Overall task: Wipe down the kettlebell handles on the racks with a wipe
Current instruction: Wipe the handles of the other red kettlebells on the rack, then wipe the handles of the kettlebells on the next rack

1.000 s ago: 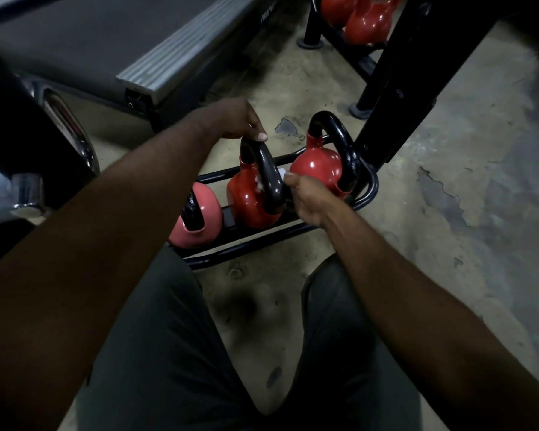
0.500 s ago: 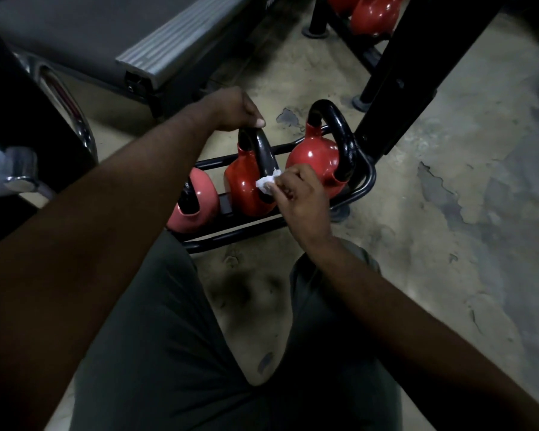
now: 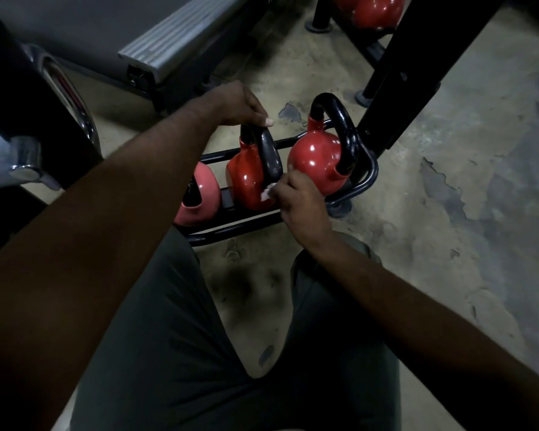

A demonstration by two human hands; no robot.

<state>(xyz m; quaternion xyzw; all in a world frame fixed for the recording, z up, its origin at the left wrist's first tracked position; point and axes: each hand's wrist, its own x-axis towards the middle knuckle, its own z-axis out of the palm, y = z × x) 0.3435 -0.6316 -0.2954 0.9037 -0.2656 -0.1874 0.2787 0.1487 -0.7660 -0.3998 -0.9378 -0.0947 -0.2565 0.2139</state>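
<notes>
A: Left hand [image 3: 240, 102]?
B: Curled over the top of the black handle [image 3: 269, 150] on the middle kettlebell [image 3: 246, 178]. Gripping it, thumb tip out at the right side of the loop.
A: Right hand [image 3: 302, 202]?
B: Pinching a small white wipe [image 3: 267, 193], fingers bunched round it. Pressing it at the near lower end of that same handle, right where black meets the red body.
A: Location of the kettlebell?
B: Sits upright at the middle of the low black rack [image 3: 369, 177], between front and back rails.
A: Neighbours?
B: Toward the rack's left end, a pink kettlebell [image 3: 201, 197], partly hidden behind the left forearm. At the right end, a larger red kettlebell [image 3: 316, 158] with a tall black loop, no hand on that loop. Just behind the right hand; can't tell if touching.
A: Rack details?
B: Tubular, rounded at the right end, standing on the floor [image 3: 433, 244].
A: Surroundings?
B: Concrete, cracked and patchy. Beyond the rack's back left, a treadmill [image 3: 175, 35] with a ribbed grey end cap. Beyond the right end, a slanted black post [image 3: 417, 57]. Past that, more red kettlebells [image 3: 377, 10] on a second rack. Nearest the camera, two knees in grey trousers [image 3: 156, 337], spread either side of the rack's front edge.
</notes>
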